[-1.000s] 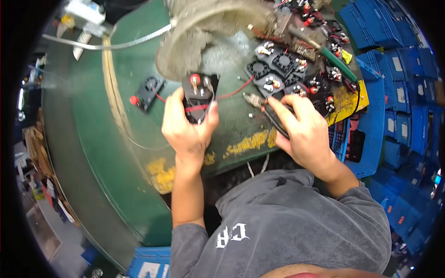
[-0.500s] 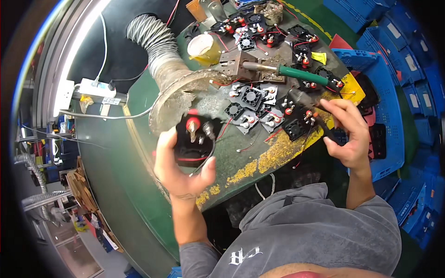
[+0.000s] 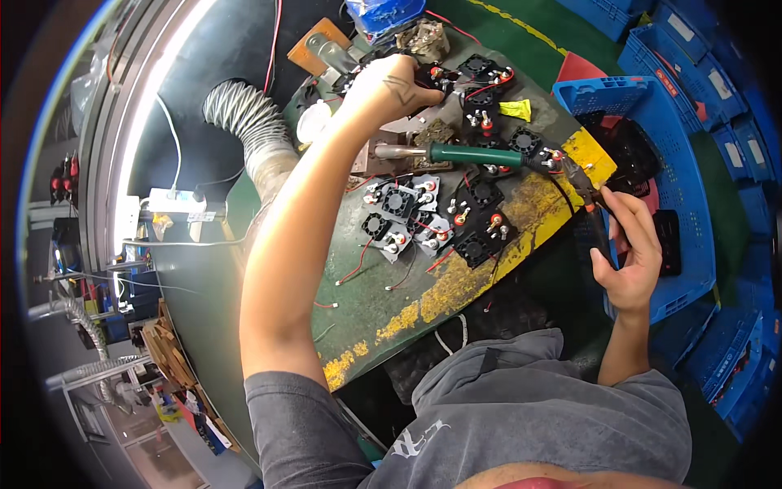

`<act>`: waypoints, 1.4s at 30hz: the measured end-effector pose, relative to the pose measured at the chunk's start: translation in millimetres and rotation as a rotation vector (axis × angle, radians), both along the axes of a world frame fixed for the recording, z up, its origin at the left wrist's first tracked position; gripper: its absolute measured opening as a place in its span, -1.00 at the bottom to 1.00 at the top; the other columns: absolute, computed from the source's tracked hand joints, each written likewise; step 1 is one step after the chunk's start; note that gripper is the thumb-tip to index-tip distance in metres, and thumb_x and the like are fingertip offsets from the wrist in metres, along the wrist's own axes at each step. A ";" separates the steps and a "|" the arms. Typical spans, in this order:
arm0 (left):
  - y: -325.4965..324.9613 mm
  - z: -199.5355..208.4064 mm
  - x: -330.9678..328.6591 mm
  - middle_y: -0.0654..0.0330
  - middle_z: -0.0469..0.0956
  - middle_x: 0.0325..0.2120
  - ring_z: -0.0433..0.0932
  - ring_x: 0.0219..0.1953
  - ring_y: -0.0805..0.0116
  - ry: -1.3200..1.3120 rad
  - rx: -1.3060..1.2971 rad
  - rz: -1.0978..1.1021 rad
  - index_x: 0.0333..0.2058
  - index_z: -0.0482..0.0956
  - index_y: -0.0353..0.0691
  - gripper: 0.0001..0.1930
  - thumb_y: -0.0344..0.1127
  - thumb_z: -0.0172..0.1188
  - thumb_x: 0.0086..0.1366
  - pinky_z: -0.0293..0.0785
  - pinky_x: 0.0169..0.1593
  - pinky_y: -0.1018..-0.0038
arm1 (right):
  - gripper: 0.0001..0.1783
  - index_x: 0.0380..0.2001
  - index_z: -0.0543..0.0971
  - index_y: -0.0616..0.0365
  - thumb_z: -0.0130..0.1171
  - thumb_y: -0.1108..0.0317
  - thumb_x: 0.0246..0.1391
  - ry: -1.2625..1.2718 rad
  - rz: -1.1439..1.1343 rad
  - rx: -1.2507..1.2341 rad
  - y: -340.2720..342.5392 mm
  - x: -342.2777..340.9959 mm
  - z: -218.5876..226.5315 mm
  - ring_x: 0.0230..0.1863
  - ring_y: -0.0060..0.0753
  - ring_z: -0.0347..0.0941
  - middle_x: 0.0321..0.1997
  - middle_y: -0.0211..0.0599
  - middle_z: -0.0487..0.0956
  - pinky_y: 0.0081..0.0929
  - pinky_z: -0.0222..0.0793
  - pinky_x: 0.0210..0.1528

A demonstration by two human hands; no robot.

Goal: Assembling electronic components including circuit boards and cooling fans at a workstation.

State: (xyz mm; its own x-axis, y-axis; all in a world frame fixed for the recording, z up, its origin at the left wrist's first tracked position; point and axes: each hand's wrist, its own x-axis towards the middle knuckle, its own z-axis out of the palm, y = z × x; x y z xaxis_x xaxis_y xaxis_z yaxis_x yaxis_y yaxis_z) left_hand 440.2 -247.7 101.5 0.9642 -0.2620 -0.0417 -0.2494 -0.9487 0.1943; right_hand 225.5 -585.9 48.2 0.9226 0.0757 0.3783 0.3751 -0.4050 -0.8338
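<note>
My left hand (image 3: pixel 386 91) reaches across to the far part of the bench, over a group of black fan units. Its thumb points toward a dark unit with red-ringed terminals (image 3: pixel 440 75); the fingers curl away under the hand and are hidden. At the right edge of the bench my right hand (image 3: pixel 634 253) grips a pair of pliers with dark handles (image 3: pixel 600 232), jaws pointing up and left. A soldering iron with a green handle (image 3: pixel 476 155) lies across the bench. Nearer me are grey-plated fan units (image 3: pixel 397 202) and black ones (image 3: pixel 472 248), with thin red and black leads.
A ribbed extraction hose (image 3: pixel 244 114) stands at the left, partly behind my forearm. To the right is a blue crate (image 3: pixel 688 196) with black parts inside. A power strip (image 3: pixel 175 202) lies at far left; a yellow piece (image 3: pixel 515 110) sits near the back.
My left hand has gone from the near bench to the far fan units; the black unit it held no longer shows. My right hand shifted slightly right, keeping the pliers.
</note>
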 end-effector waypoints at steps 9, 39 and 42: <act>-40.1 -34.6 18.1 0.02 0.63 -0.03 0.50 0.15 0.00 -0.194 0.444 -0.099 -0.21 0.79 -0.09 -0.36 0.42 0.35 0.09 0.36 0.18 0.07 | -0.23 0.16 0.60 0.33 0.28 0.49 -0.31 -0.035 -0.014 0.001 -17.4 8.2 -10.2 -0.27 -0.51 0.35 0.06 -0.19 0.54 -0.58 0.32 -0.22; 4.4 -44.2 -319.1 0.41 0.54 -0.37 0.40 -0.38 0.69 -0.370 -1.392 0.764 -0.18 0.70 -0.30 -0.91 -0.54 0.31 0.36 0.31 -0.26 0.70 | -0.26 0.10 0.63 0.35 0.40 0.55 -0.35 -0.375 0.469 -0.283 104.3 -2.3 7.0 -0.12 -0.07 0.54 0.02 -0.02 0.56 -0.26 0.49 -0.10; 2.7 -54.4 -330.6 0.33 0.63 -0.21 0.48 -0.28 0.67 -0.285 -1.658 0.781 0.00 0.65 -0.30 -0.75 -0.46 0.33 0.36 0.36 -0.20 0.70 | -0.30 0.06 0.66 0.31 0.44 0.53 -0.34 -0.484 0.515 -0.333 126.1 -11.0 3.5 -0.13 -0.07 0.55 0.00 -0.06 0.57 -0.25 0.51 -0.13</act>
